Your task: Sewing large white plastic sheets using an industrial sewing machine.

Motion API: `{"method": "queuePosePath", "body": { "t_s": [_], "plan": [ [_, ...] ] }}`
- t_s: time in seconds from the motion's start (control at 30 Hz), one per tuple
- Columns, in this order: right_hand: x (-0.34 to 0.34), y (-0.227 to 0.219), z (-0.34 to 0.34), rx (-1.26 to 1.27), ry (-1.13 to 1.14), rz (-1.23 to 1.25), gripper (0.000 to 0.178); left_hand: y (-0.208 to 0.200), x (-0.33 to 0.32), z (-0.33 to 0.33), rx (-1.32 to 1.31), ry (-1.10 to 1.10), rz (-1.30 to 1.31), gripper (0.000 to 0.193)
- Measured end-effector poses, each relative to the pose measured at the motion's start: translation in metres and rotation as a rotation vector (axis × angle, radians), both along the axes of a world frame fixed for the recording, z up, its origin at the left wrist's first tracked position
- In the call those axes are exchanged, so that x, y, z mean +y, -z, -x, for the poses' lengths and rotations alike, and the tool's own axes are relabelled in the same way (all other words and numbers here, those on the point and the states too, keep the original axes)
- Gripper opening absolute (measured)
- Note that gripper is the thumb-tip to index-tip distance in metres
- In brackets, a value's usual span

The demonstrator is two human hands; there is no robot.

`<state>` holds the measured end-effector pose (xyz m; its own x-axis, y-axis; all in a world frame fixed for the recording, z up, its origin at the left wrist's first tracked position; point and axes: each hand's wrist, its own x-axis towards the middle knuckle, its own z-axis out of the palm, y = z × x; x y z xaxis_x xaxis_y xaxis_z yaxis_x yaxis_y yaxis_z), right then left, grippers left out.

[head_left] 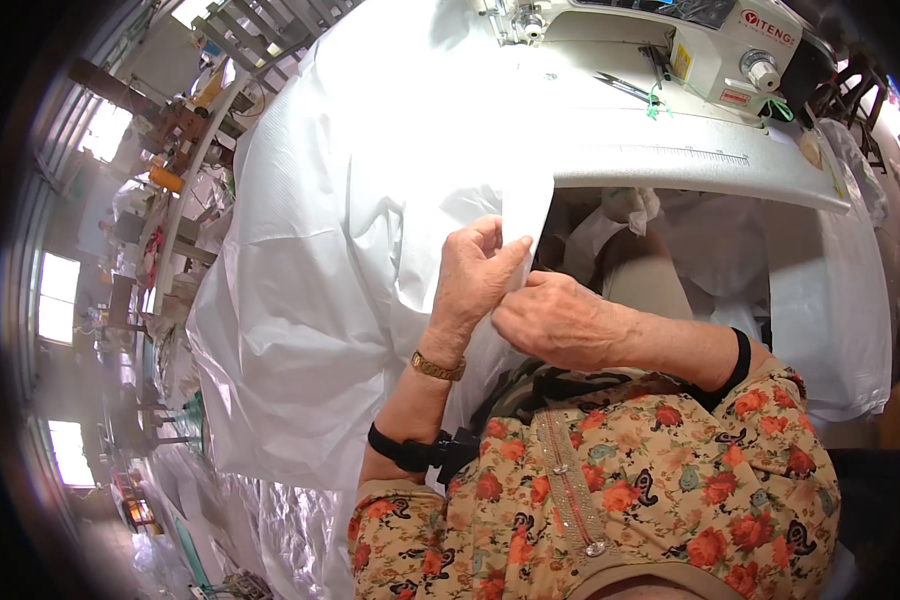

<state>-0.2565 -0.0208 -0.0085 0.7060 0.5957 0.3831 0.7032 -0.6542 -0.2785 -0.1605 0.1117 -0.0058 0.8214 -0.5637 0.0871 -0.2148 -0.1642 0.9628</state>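
A large sheet of white fabric (340, 230) drapes from the sewing table over my lap and down to the left. My left hand (475, 275) pinches a fold of it near a narrow white strip (526, 205) that hangs off the table edge. Just to its right, my right hand (555, 320) grips the same fabric, the two hands touching. A gold watch sits on my left wrist, and black bands circle both forearms. The white sewing machine (715, 45) stands at the far right of the table.
The white table (670, 160) has a ruler scale along its front edge. Scissors or tools (630, 88) lie beside the machine. More white material (830, 320) hangs at the right. Shelves and workshop clutter (170, 150) line the left side.
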Motion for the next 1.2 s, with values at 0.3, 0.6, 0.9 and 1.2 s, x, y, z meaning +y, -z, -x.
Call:
{"method": "queuePosePath", "body": {
  "t_s": [0.3, 0.6, 0.9, 1.2],
  "plan": [
    [-0.017, 0.051, -0.041, 0.294, 0.64, -1.162, 0.022, -0.014, 0.015, 0.011, -0.471, -0.257, -0.205, 0.016],
    [0.068, 0.044, -0.135, 0.401, -0.295, -0.724, 0.031, -0.095, -0.009, -0.021, -1.118, 0.182, -0.603, 0.013],
    [0.048, 0.098, -0.087, 0.665, -0.08, -0.125, 0.025, 0.019, 0.024, -0.009, -1.075, 0.099, -0.584, 0.004],
    [-0.06, -0.003, -0.126, -0.076, -0.192, -0.014, 0.012, 0.049, 0.022, 0.011, -0.669, -0.336, -0.26, 0.004]
  ]
}}
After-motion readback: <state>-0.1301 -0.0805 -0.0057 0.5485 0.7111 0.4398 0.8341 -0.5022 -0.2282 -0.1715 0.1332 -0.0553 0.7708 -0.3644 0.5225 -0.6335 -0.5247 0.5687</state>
